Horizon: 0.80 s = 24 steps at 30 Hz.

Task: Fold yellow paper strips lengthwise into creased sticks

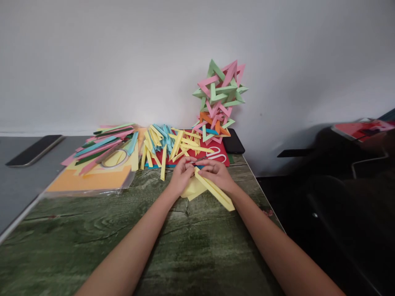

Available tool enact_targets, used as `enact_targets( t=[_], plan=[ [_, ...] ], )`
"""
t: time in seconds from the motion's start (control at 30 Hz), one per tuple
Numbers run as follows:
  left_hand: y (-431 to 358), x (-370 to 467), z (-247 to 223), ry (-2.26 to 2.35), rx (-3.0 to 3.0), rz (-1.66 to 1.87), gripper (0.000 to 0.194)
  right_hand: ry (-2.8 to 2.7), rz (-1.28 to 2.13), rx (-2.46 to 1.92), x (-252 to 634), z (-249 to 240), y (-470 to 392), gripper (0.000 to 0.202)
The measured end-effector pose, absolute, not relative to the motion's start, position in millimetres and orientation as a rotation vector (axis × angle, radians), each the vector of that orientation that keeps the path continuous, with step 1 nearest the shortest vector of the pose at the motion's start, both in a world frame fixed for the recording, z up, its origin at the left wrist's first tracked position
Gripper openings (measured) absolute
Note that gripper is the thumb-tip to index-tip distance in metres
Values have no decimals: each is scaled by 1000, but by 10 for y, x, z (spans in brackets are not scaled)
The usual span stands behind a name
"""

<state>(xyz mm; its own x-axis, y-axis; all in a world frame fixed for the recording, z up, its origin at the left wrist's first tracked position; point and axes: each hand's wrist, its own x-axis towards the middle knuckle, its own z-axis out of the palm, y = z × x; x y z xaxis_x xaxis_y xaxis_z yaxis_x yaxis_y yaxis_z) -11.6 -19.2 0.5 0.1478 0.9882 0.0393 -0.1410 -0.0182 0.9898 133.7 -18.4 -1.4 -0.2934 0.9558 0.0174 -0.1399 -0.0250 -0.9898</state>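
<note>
My left hand (pixel 184 174) and my right hand (pixel 218 174) are close together above the near edge of the craft pile, fingers closed. Between them they pinch a folded yellow paper strip (pixel 217 192), whose long end slants down toward me under my right hand. Flat yellow paper (pixel 194 190) lies on the table below my left hand. Just beyond my fingers rest scissors with white handles (pixel 217 154), on a red sheet (pixel 227 161). Several folded yellow strips (pixel 185 144) are scattered there. My fingers hide the strip's far end.
A pink, green and orange paper star model (pixel 220 92) stands against the wall beside a black phone (pixel 233 142). Coloured strips (pixel 106 144), a tape roll (pixel 115 165) and orange paper (pixel 88 179) lie left on the green wood-patterned table (pixel 123 230). Another phone (pixel 35 151) lies farther left.
</note>
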Motion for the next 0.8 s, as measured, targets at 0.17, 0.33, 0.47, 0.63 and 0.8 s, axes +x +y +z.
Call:
enact_targets(
  t=[0.17, 0.33, 0.47, 0.63, 0.8],
  plan=[
    [-182, -103, 51, 1013, 1178, 1194, 13, -1280, 1385, -943, 1310, -53, -172, 36],
    [-181, -102, 63, 1107, 1269, 1157, 15, -1249, 1293, -959, 1309, -71, -157, 44],
    [-160, -111, 13, 1142, 1327, 1165, 13, -1357, 1167, -967, 1291, -70, -161, 39],
    [-145, -123, -37, 1177, 1331, 1155, 16, -1411, 1067, -995, 1267, -49, -179, 40],
    [-147, -123, -51, 1173, 1324, 1156, 16, -1382, 1072, -1023, 1285, -41, -186, 30]
  ],
)
